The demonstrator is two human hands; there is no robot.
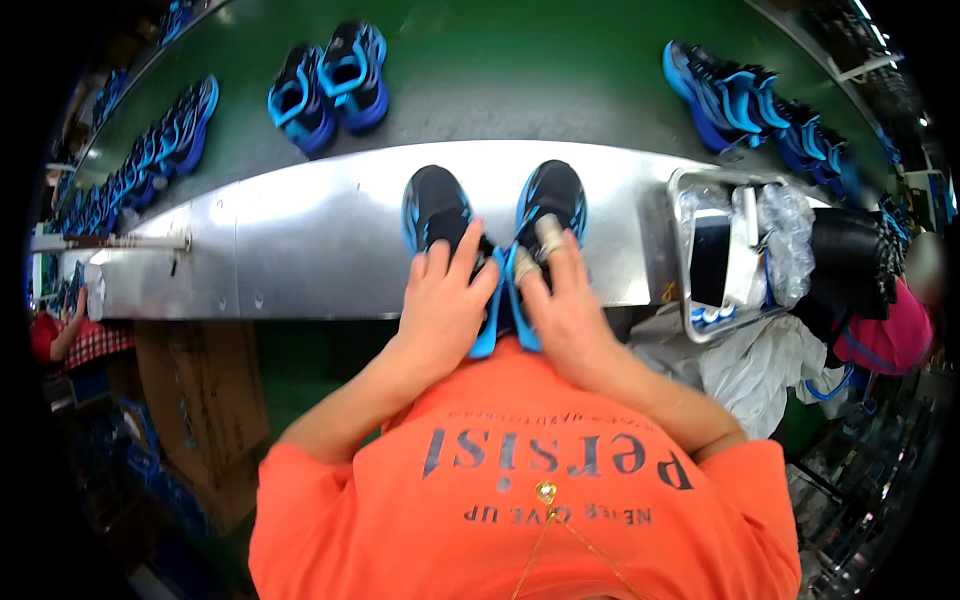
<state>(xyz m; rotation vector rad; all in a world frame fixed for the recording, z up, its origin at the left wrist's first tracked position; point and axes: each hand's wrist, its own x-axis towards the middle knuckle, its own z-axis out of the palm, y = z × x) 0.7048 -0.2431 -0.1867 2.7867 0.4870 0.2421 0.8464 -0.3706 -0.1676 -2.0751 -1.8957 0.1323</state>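
Left shoe point(437, 203) and right shoe point(556, 193) are sitting side by side under the hands on the metal desk point(330, 225), toes pointing away. Left hand point(445, 305) is covering left shoe's upper, right hand point(568, 310) right shoe's; fingers slightly spread, can't tell if gripping. Tray point(684, 270) is sitting right of right hand. Another shoe pair point(355, 90) is standing beyond left hand.

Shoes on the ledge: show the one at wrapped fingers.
The right-side shoe, at the right hand, whose fingers wear pale wraps; the left hand, at the other shoe, shows none.
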